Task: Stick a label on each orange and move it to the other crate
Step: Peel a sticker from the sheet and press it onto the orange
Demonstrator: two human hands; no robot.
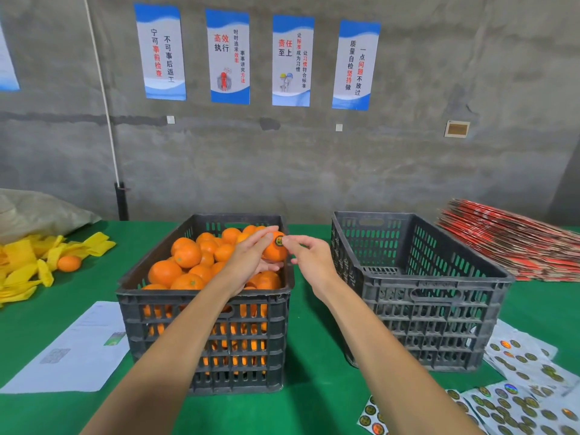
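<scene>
My left hand (251,255) grips an orange (273,253) above the right side of the full black crate (207,309). A round dark label (279,240) sits on the orange's upper face. My right hand (306,252) is beside it, its fingertips at the label's right edge, fingers curled. Whether they pinch the label or only touch it, I cannot tell. The crate is heaped with several oranges (188,259). To its right stands a second black crate (420,287) with no fruit visible inside.
Sticker sheets (518,394) with round labels lie at the front right on the green table (314,403). Papers (72,350) lie front left. Yellow netting (28,265) with one loose orange (69,263) is at far left. Stacked red cartons (514,240) sit at back right.
</scene>
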